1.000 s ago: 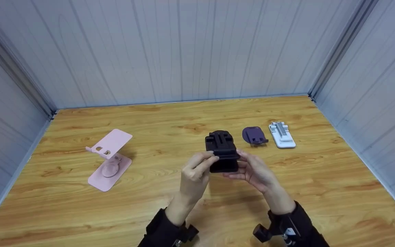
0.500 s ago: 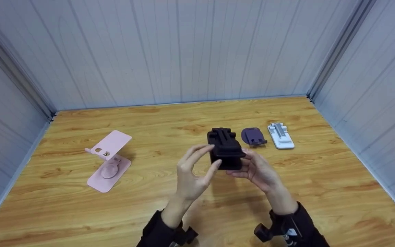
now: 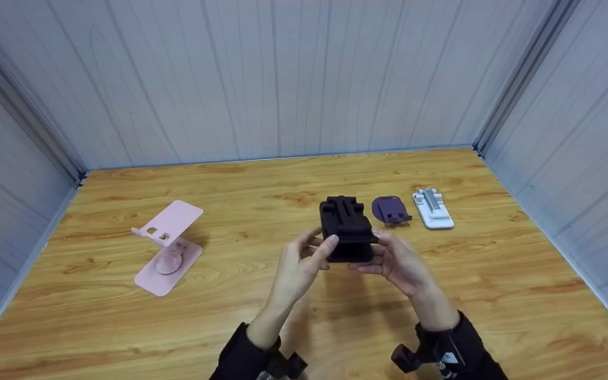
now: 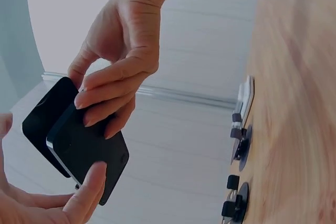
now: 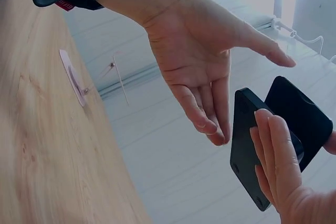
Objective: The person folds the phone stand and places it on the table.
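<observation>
A black folding phone stand (image 3: 346, 221) is held above the table, its upper panel tilted over the base with a gap between. My right hand (image 3: 401, 261) grips its right side; the right wrist view shows that hand's fingers (image 5: 278, 145) flat along the base. My left hand (image 3: 296, 269) is at the left side, its thumb overlapping the front edge in the head view. From the left wrist, one left finger (image 4: 89, 195) lies against the base's underside. The left thumb (image 5: 270, 51) stands apart from the stand in the right wrist view.
A pink phone stand (image 3: 169, 243) stands unfolded at the left. Behind and right lie a purple stand (image 3: 390, 210) and a white folded stand (image 3: 433, 208). The left wrist view shows another dark stand (image 4: 239, 203) on the wooden table (image 3: 251, 190). Pale panels (image 3: 304, 79) enclose the back and sides.
My left hand pinched the stand's front edge, then let go with fingers spread, and has now moved its fingers down along the left side. My right hand keeps its grip.
</observation>
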Motion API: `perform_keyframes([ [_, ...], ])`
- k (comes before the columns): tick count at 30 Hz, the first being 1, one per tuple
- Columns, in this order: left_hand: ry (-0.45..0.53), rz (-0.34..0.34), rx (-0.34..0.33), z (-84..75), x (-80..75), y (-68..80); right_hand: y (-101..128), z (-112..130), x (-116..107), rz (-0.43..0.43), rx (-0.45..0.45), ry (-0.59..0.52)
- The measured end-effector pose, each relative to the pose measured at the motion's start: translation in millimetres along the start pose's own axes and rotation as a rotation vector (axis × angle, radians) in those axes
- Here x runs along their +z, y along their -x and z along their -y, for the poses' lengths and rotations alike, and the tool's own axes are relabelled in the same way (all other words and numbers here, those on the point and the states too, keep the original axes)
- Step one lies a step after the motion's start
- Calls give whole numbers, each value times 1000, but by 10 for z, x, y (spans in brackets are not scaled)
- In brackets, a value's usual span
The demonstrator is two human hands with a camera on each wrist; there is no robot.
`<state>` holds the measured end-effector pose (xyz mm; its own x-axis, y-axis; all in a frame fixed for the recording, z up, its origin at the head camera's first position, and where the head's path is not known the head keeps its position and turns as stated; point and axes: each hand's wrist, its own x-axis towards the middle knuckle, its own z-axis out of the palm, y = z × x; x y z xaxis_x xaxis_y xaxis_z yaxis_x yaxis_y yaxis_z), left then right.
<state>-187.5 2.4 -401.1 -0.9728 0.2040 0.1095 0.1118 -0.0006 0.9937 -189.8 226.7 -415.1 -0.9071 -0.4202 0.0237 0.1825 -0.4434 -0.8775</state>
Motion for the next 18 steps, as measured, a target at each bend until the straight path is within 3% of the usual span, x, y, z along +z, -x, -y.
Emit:
perform_keyframes([
  [7, 112, 99, -84, 12, 2, -17, -9, -22, 4, 46, -1, 15],
  [18, 258, 93, -131, 6, -4, -24, -24, -42, 4, 56, -7, 65],
])
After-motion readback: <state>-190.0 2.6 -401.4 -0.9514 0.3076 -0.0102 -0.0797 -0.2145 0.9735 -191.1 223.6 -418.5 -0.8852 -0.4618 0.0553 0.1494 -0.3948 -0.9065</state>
